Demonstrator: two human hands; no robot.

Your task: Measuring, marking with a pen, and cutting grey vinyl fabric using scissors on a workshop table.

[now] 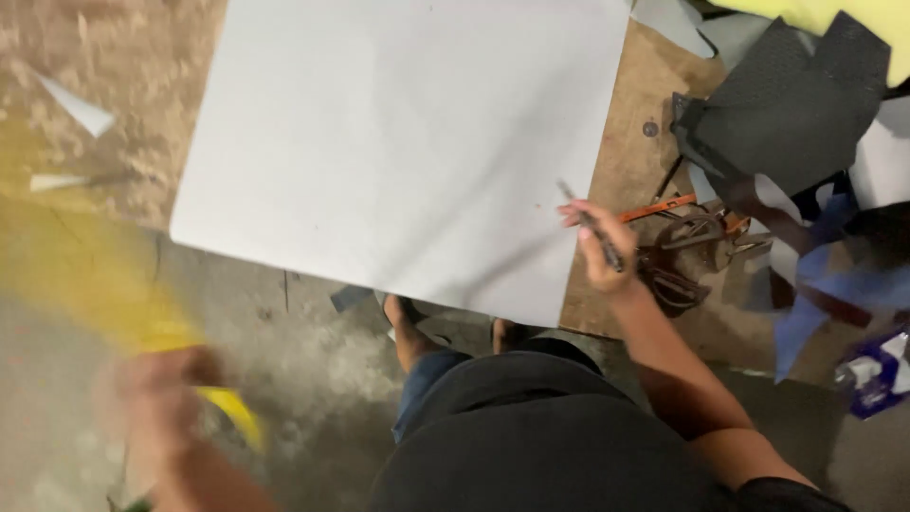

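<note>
Currently right hand (599, 248) clamped on pen (590, 228) at grey sheet (398, 142) edge
Left hand (156, 393) blurred, gripping yellow strip (114, 284); scissors (697, 237) beside on table (626, 142)

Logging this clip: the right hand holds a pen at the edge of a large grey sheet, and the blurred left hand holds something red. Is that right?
Not quite. In the head view the blurred left hand holds something yellow, not red. The rest stands: the right hand holds a pen at the edge of the large grey sheet.
</note>
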